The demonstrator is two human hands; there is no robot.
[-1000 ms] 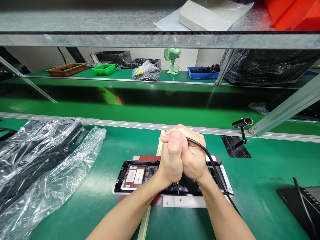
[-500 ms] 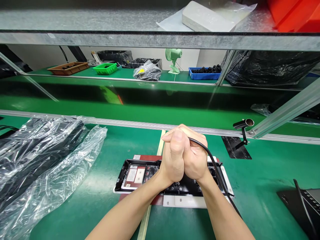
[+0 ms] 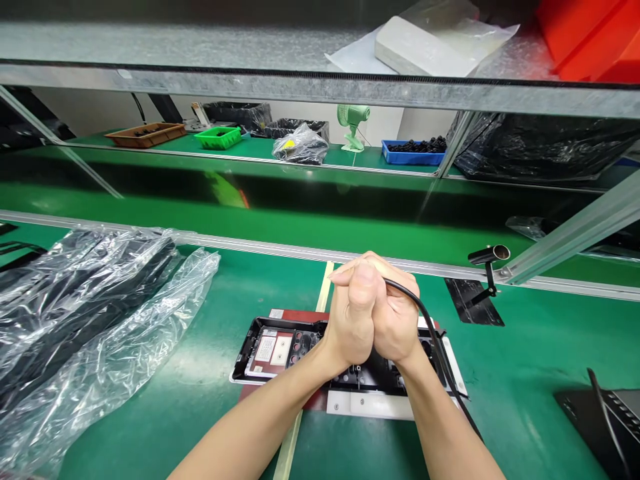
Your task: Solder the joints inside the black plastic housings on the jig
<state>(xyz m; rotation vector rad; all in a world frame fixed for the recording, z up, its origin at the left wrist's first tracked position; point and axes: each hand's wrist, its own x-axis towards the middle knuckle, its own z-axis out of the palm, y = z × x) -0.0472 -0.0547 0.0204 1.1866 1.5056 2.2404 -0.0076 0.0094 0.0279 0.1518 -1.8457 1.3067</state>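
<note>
My left hand and my right hand are pressed together, fingers wrapped tightly round an upright corded tool whose body they hide. Its black cord leaves the top of my grip and curves down past my right forearm. Below lies a long black plastic housing, open side up, with a labelled plate and round dark parts at its left end. The housing rests on a fixture of red-brown board and white strips. My hands and forearms cover the housing's middle, so the tool's tip cannot be made out.
Clear plastic bags with dark parts lie at left. A small black tube on a stand stands back right; a black part lies front right. A metal shelf crosses overhead. Bins and a green fan stand beyond.
The view has shifted slightly, so the scene sits a little lower and to the right. My hands keep the same grip above the housing.
</note>
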